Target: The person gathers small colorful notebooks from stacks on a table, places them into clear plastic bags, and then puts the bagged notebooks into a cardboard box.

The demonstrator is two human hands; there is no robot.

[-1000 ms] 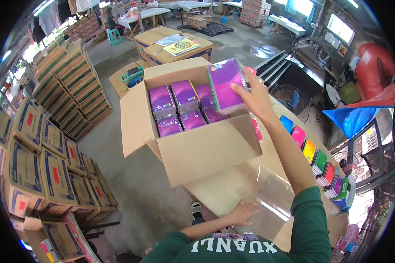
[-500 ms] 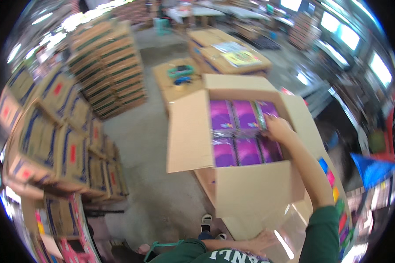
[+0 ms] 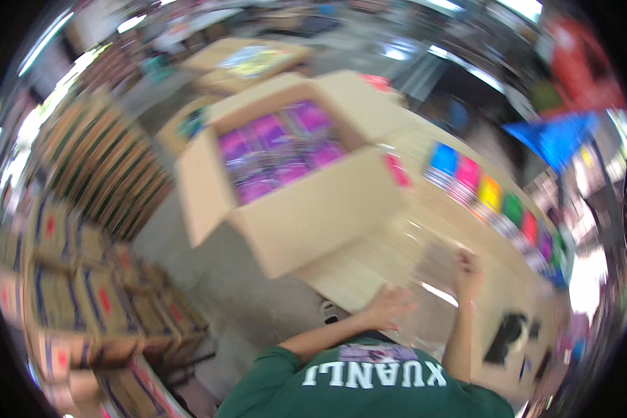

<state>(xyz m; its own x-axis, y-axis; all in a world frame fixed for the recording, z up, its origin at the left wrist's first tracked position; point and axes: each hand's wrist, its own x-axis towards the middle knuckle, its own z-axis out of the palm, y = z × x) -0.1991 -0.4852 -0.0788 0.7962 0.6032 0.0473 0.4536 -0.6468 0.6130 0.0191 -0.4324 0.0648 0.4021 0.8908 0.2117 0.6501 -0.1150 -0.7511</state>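
Note:
My left hand [image 3: 391,308] lies low over the table with its fingers spread, at the left edge of a clear plastic sheet or bag [image 3: 428,296]. My right hand [image 3: 469,275] is at the sheet's right side, fingers curled; blur hides what they may hold. Beyond my hands stands an open cardboard box [image 3: 320,216] with its flaps folded out. Purple packs [image 3: 268,132] in shiny clear wrap sit in rows inside it. A purple printed piece [image 3: 376,353] shows close to my chest.
Colourful packs [image 3: 491,191] line the table's right side, with dark items [image 3: 505,339] nearer me. A red piece [image 3: 397,171] lies beside the box. Stacked cartons [image 3: 104,299] and a tall stack of flat cardboard [image 3: 104,167] stand left. A blue sheet [image 3: 557,139] hangs at right.
My right hand has come out of the box and back to the plastic near my left hand. The view has swung right, so the box appears farther left.

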